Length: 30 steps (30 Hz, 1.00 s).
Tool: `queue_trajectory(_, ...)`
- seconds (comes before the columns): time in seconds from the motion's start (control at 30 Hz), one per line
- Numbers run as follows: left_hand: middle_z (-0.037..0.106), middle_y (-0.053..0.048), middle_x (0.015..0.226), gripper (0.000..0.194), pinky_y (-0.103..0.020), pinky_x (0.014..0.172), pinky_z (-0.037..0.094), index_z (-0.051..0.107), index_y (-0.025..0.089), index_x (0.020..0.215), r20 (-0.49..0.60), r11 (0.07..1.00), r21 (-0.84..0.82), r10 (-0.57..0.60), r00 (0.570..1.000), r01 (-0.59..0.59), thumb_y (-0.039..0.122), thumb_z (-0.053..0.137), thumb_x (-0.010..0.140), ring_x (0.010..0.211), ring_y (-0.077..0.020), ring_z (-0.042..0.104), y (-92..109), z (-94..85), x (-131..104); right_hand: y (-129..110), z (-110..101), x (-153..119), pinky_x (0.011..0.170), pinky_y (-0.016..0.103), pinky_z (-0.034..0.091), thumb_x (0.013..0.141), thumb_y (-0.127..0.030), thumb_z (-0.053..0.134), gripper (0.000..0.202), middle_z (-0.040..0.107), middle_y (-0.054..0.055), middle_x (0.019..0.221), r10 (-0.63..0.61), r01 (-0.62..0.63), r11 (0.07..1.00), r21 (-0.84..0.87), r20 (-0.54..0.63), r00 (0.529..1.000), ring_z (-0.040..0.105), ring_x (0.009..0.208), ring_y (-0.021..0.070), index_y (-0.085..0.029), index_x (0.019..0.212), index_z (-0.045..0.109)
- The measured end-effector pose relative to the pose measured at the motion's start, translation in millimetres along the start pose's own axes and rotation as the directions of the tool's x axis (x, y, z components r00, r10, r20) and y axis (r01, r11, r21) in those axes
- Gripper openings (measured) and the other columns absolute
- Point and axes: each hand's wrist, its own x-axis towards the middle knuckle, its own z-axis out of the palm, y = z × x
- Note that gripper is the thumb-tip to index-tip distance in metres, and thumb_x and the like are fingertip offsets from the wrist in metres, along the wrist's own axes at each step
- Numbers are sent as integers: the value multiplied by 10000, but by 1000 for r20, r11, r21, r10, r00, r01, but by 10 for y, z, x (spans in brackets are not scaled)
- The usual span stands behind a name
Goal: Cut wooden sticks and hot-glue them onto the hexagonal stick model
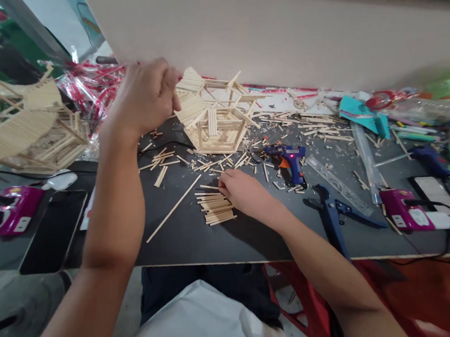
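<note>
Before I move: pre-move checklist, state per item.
1. Right hand at the stick row: ok, fingers at its far end.
2. Row ends flush: not ok, they are staggered.
3. Left hand clear of the model: cannot tell, its fingers overlap the model's left side in view.
4. Glue gun hot: cannot tell, though a red light shows on it.
5. Table around the model free of scraps: not ok, bits lie in front and to its right.
6. Cutter clear of both hands: ok, it lies right of the row.
</note>
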Motion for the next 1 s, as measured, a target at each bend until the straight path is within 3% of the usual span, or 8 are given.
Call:
queue_trajectory(0.1, 676, 27, 680, 405, -402, 860, 480, 526, 260, 685, 8, 995, 76, -68, 998, 67, 393, 411, 1049, 718, -166, 565, -91, -147, -36, 33, -151, -114, 711, 293, 439, 1005, -167, 584, 104, 747, 57, 897, 38, -6, 966, 260, -116, 993, 657, 801, 191, -192, 932, 655)
queue_trajectory(0.17, 688, 2, 697, 389, -440, 885, 460, 556, 270, 672, 39, 985, 154, -90, 995, 83, 421, 440, 1011, 730, -195, 537, -215, -238, -60, 70, -256, -164, 693, 291, 460, 980, -232, 635, 76, 734, 19, 826, 54, 61, 916, 396, -272, 961, 641, 725, 174, -219, 906, 644)
queue_trajectory(0.3, 714, -47, 841, 179, -441, 751, 452, 617, 255, 838, 205, 983, 130, -153, 967, 128, 425, 577, 882, 778, -236, 587, -466, -316, -84, 121, -407, -106, 668, 305, 501, 919, -300, 695, 110, 721, 10, 786, 226, 164, 830, 532, -591, 774, 645, 684, 170, -229, 856, 639)
queue_trajectory(0.37, 716, -62, 866, 174, -457, 774, 455, 628, 254, 863, 210, 983, 137, -149, 966, 122, 416, 567, 881, 806, -246, 596, -490, -300, -83, 115, -450, 5, 684, 314, 520, 923, -304, 675, 108, 724, 17, 785, 310, 156, 814, 559, -646, 698, 662, 693, 172, -225, 855, 645)
queue_trajectory(0.4, 719, -61, 871, 172, -467, 794, 456, 629, 259, 857, 209, 984, 134, -145, 967, 118, 417, 567, 882, 811, -246, 592, -468, -284, -78, 105, -464, 72, 700, 318, 529, 927, -297, 661, 102, 728, 21, 790, 327, 144, 816, 560, -653, 684, 672, 708, 175, -224, 857, 650)
queue_trajectory(0.67, 724, -60, 855, 179, -449, 851, 466, 648, 239, 815, 297, 998, 55, -15, 955, -2, 398, 595, 880, 797, -224, 576, -113, -102, -2, 63, -506, 408, 788, 352, 535, 934, -204, 612, 137, 730, 27, 756, 244, 69, 918, 391, -692, 679, 679, 704, 179, -208, 825, 694)
queue_trajectory(0.83, 714, -45, 839, 162, -439, 865, 473, 660, 247, 833, 301, 994, 98, 21, 953, -53, 373, 582, 897, 783, -221, 572, -84, -78, 6, 92, -508, 412, 767, 361, 550, 915, -216, 652, 119, 737, 36, 752, 253, 36, 916, 399, -647, 719, 696, 721, 202, -212, 811, 710)
queue_trajectory(1.0, 716, -38, 839, 133, -459, 929, 463, 656, 256, 834, 322, 999, 49, -5, 947, -11, 374, 622, 883, 843, -255, 597, -90, -88, -1, 73, -479, 436, 772, 354, 547, 905, -166, 664, 99, 722, 25, 737, 264, 57, 891, 450, -617, 742, 696, 704, 189, -203, 823, 705)
